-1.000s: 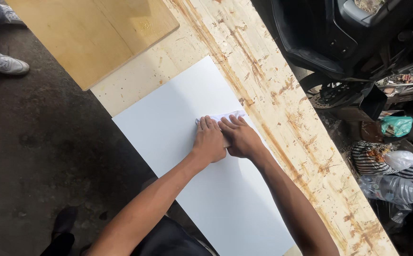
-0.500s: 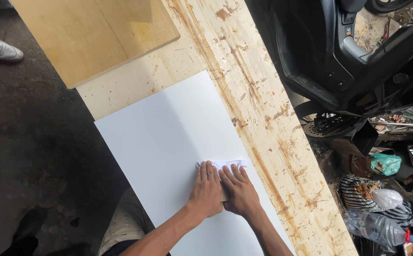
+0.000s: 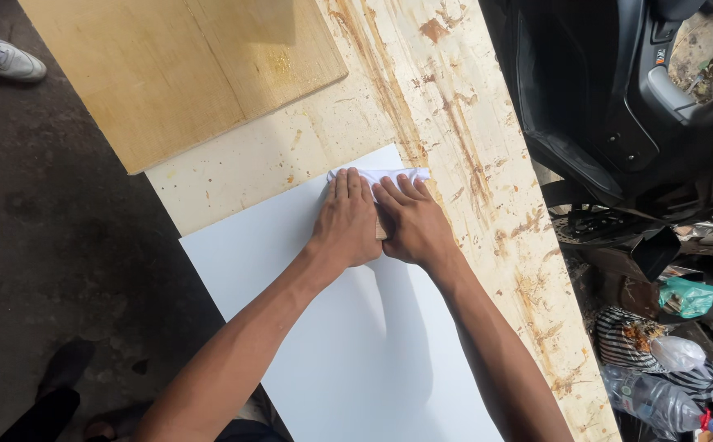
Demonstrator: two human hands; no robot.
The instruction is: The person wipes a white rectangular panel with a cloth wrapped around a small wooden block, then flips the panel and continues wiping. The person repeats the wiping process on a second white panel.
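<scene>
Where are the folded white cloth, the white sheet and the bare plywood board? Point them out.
folded white cloth [image 3: 401, 174]: head view, exposed edge beyond the fingertips.
white sheet [image 3: 275, 237]: head view, bare left part.
bare plywood board [image 3: 185, 74]: head view, middle of its face.

A long plywood table [image 3: 487, 205] runs up the frame, its pale top streaked with rust-brown stains, and a smaller tan board [image 3: 185, 74] lies across its far end. To one side the floor [image 3: 54, 245] is dark, stained concrete, with a white shoe [image 3: 4, 57] at the top corner. On the other side stands a black scooter [image 3: 610, 106], and below it a heap of clutter — a green bag [image 3: 688, 296], striped cloth [image 3: 622, 344], a plastic bottle [image 3: 655, 401] — all in soft daylight.
</scene>
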